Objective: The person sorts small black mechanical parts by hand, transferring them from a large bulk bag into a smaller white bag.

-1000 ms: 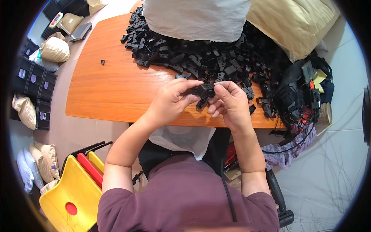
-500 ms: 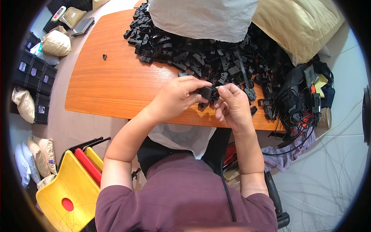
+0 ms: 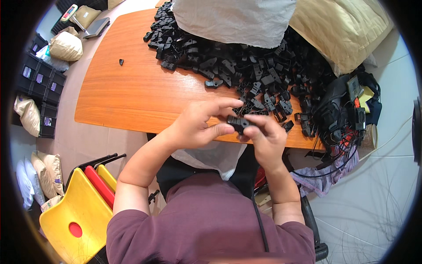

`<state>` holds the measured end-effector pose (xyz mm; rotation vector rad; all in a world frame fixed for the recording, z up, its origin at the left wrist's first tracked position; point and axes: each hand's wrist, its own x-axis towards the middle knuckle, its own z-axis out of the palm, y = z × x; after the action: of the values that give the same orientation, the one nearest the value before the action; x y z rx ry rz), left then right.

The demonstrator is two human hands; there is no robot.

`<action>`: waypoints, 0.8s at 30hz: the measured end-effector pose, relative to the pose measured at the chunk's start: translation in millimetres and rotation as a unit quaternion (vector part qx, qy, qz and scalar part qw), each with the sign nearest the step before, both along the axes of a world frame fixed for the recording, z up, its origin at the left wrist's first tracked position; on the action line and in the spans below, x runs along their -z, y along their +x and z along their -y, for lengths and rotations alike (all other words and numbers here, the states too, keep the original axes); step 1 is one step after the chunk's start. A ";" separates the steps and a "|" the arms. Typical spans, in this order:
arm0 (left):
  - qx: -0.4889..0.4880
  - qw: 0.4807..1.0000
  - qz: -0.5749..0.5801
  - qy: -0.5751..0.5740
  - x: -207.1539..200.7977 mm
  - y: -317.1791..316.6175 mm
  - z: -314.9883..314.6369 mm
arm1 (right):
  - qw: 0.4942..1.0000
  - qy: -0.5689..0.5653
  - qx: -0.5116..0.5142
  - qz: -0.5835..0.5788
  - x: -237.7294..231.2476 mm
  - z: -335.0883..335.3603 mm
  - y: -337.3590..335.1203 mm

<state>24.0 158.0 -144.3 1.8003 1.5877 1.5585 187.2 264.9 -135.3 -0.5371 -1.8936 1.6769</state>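
Observation:
A small black plastic part (image 3: 238, 123) is held just over the table's near edge, above my lap. My right hand (image 3: 269, 137) pinches its right end between thumb and fingers. My left hand (image 3: 200, 122) is at its left end, with the thumb tip against or very near the part and the forefinger raised clear of it. Beyond both hands, a heap of similar black plastic parts (image 3: 228, 66) spreads over the orange wooden table (image 3: 118, 97). The part's underside is hidden by my fingers.
A white sack (image 3: 235, 22) lies on the heap, beside a large tan paper bag (image 3: 345, 31). A dark bag with cables (image 3: 332, 105) sits at the right edge. One small black piece (image 3: 121, 62) lies alone on the left. A yellow chair (image 3: 72, 211) stands at lower left.
Both hands have come nearer to me with the black plastic part. The left forefinger has lifted off it, and the right hand now grips its end.

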 end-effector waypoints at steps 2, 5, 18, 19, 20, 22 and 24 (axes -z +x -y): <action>0.130 0.963 0.207 -0.112 3.4 -0.3 5.6 | 0.997 0.074 -0.002 0.033 15.4 11.0 15.1; 0.003 0.966 0.049 -0.255 5.5 -5.9 3.8 | 0.934 0.335 -0.063 0.102 51.7 18.9 33.9; -0.154 0.960 0.093 -0.216 19.7 -6.2 -26.9 | 0.817 0.499 0.135 0.258 16.4 -81.6 1.1; -0.155 0.960 0.090 -0.214 21.1 -8.8 -25.6 | 0.815 0.492 0.132 0.278 13.8 -82.0 -6.9; -0.087 0.951 0.228 -0.189 23.4 -11.3 -24.3 | 0.815 0.492 0.134 0.275 8.9 -84.4 -12.2; 0.010 0.874 0.461 -0.151 23.4 -13.7 -21.4 | 0.786 0.493 0.088 0.362 3.2 -87.9 -22.3; 0.052 0.835 0.527 -0.150 13.6 -12.4 -18.9 | 0.769 0.515 0.092 0.368 10.2 -88.6 -25.2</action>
<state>11.5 176.8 -157.9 0.5819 1.0358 1.6453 162.0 353.5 -145.6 -0.8990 -2.7740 0.0542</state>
